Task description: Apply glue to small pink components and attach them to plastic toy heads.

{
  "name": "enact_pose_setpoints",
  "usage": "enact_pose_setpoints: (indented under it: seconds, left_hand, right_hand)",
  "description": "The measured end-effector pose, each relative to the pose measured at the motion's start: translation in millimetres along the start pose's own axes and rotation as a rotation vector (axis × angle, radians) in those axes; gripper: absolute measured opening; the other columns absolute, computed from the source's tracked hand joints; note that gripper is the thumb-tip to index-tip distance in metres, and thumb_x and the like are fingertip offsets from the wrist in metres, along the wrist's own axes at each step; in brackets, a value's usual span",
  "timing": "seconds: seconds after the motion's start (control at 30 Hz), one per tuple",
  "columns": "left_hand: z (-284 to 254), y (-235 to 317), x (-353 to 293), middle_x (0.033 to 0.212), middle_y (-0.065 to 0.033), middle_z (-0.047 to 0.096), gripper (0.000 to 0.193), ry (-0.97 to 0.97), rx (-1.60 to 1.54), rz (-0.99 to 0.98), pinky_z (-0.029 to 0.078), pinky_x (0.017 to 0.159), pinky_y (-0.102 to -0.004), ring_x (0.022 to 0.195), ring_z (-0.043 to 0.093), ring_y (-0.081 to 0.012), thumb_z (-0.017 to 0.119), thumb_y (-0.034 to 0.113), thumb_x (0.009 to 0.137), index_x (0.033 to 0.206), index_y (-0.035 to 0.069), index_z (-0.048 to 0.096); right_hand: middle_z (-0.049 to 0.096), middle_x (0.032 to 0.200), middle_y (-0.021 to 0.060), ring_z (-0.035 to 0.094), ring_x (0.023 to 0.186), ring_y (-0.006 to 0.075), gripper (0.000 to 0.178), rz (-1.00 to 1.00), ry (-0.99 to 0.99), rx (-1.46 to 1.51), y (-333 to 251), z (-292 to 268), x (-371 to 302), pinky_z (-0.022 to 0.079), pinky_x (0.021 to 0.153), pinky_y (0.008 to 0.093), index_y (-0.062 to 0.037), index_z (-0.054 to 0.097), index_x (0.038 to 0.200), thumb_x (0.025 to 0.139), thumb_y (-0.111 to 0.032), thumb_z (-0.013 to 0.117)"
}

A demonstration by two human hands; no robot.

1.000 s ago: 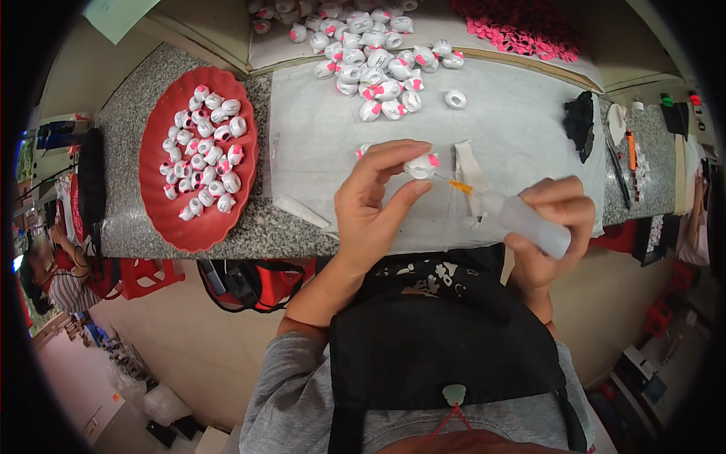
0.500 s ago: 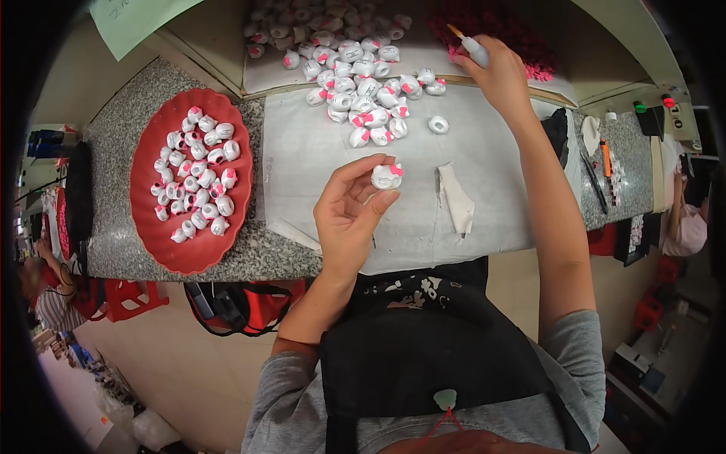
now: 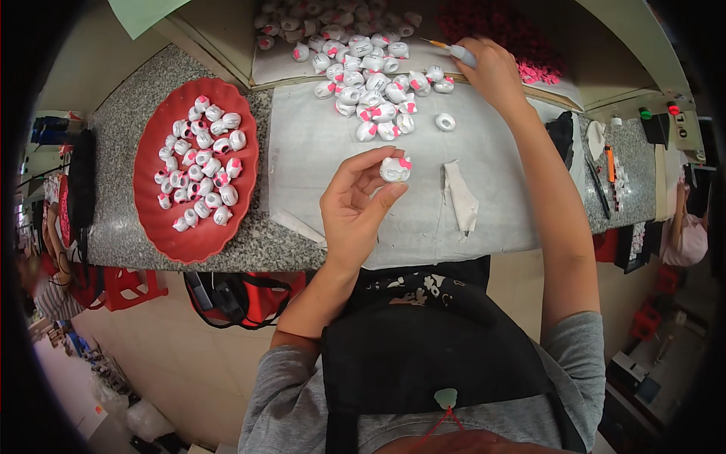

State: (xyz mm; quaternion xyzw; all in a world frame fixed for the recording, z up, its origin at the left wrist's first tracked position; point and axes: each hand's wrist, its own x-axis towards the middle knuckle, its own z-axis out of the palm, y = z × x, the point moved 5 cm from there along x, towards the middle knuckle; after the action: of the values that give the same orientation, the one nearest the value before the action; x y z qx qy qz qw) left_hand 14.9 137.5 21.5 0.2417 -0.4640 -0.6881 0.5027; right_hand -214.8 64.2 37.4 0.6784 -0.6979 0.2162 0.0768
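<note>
Between the thumb and fingers of my left hand (image 3: 354, 208) is a white cat-head bead (image 3: 395, 169) with a pink bow at its upper right. My right hand (image 3: 495, 79) is raised at the back of the table, gripping a small whitish bottle (image 3: 463, 55) with a thin orange-based tip that points left. Beyond this hand lies a heap of small pink pieces (image 3: 540, 72). Left of it is a pile of similar white beads (image 3: 372, 79), many with pink bows. A single white ring-like bead (image 3: 445, 122) rests apart from the pile.
White paper (image 3: 499, 216) covers the work area, with a crumpled white strip (image 3: 460, 198) on it. At left stands a red scalloped tray (image 3: 168, 236) of finished-looking beads. A black pen (image 3: 597, 189) and orange marker (image 3: 609, 160) lie right. Other people sit at both sides.
My right hand has shifted slightly left and down, and the bottle's tip now points more to the left. My left hand keeps its hold on the bead. The whole view has shifted slightly.
</note>
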Motion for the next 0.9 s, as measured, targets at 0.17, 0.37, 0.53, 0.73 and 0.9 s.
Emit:
enact_pose_setpoints:
  seconds: [0.17, 0.37, 0.53, 0.73, 0.9]
  left_hand:
    - [-1, -1, 0, 0.099, -0.0129, 0.05, 0.035, 0.023, -0.018, -0.015, 0.042, 0.074, -0.0238, 0.087, 0.05, -0.0138, 0.056, -0.007, 0.069, 0.101, -0.003, 0.045]
    - [-3, -4, -3, 0.1, -0.0123, 0.05, 0.035, 0.021, -0.007, -0.019, 0.042, 0.072, -0.0234, 0.087, 0.05, -0.0131, 0.055, -0.008, 0.068, 0.101, -0.003, 0.045]
    - [5, -2, -3, 0.099, -0.0103, 0.05, 0.032, -0.009, 0.099, -0.041, 0.043, 0.072, -0.0235, 0.086, 0.051, -0.0134, 0.055, -0.008, 0.068, 0.099, -0.002, 0.048]
    - [15, 3, -6, 0.1, -0.0123, 0.049, 0.032, -0.083, 0.312, 0.087, 0.043, 0.072, -0.0242, 0.087, 0.051, -0.0154, 0.052, -0.01, 0.069, 0.1, -0.003, 0.046]
    - [20, 4, -9, 0.099, -0.0115, 0.05, 0.032, -0.083, 0.376, 0.14, 0.044, 0.072, -0.0252, 0.088, 0.051, -0.0168, 0.052, -0.01, 0.067, 0.097, -0.001, 0.05]
  right_hand:
    - [0.055, 0.071, 0.0113, 0.051, 0.063, 0.0296, 0.018, -0.052, -0.024, -0.068, -8, -5, 4, 0.042, 0.057, 0.0345, -0.0048, 0.055, 0.082, 0.066, -0.012, 0.058]
    - [0.057, 0.068, 0.0082, 0.048, 0.052, 0.0075, 0.01, 0.365, -0.055, 0.925, -36, -51, -52, 0.036, 0.044, 0.0189, 0.0032, 0.053, 0.079, 0.073, -0.006, 0.051]
    - [0.054, 0.069, 0.0155, 0.049, 0.05, 0.0136, 0.005, 0.467, -0.072, 1.367, -86, -56, -111, 0.039, 0.042, 0.0216, 0.0032, 0.05, 0.075, 0.072, 0.0, 0.048]
    - [0.054, 0.073, 0.0169, 0.05, 0.05, 0.0186, 0.007, 0.542, -0.034, 1.68, -108, -42, -131, 0.04, 0.043, 0.0252, 0.0028, 0.049, 0.075, 0.068, 0.003, 0.053]
    - [0.053, 0.072, 0.0146, 0.049, 0.051, 0.0163, 0.008, 0.591, -0.051, 1.732, -105, -39, -136, 0.039, 0.043, 0.0246, 0.0025, 0.048, 0.076, 0.07, 0.002, 0.054]
